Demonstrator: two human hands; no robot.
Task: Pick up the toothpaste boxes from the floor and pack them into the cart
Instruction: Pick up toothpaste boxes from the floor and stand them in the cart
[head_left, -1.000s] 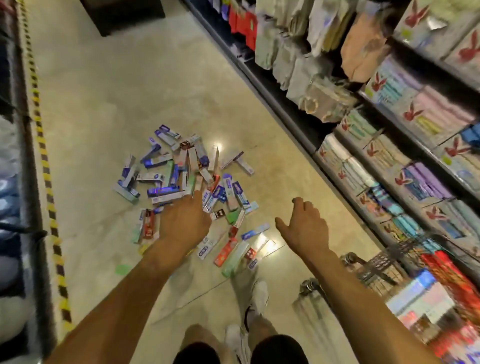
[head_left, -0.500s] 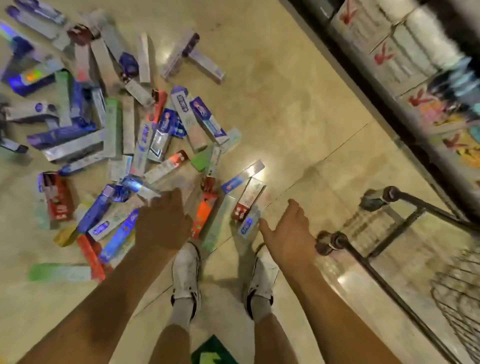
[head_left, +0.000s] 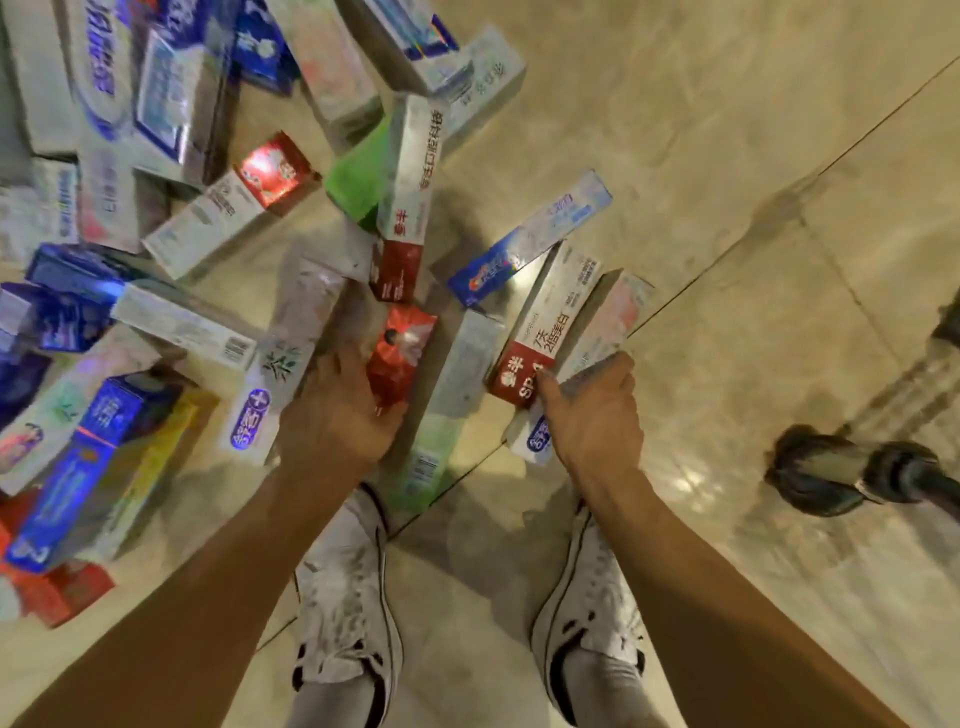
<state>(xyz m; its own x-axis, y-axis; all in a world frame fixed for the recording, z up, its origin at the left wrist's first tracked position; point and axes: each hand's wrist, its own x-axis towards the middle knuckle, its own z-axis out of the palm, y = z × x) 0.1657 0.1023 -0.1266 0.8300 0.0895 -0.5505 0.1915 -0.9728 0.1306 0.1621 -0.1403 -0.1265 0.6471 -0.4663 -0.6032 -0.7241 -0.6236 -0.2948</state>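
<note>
Head view, bent low over the floor (head_left: 727, 156). A second ago I saw the whole pile from standing height with both hands held in the air above it. Now the view has dropped close and both hands have arrived at the near edge of the toothpaste boxes (head_left: 234, 208).

My left hand (head_left: 337, 415) lies palm down over a red box (head_left: 402, 348), its thumb along the box's near end. The fingers are hidden behind the back of the hand, so I cannot tell whether they have closed.

My right hand (head_left: 592, 415) spans a pale box (head_left: 608, 322), fingers curled over its far edge. The thumb presses beside it on the red end of a silver-and-red box (head_left: 550, 312). I judge this a grip just forming.

Every box remains on the floor, most of them spread ahead and to the left of the left hand. Of the cart only a wheel (head_left: 826, 478) and a piece of lower frame show, well to the right of the right hand.

The reach appears complete. Lifting and the carry rightward to the cart have not begun.
</note>
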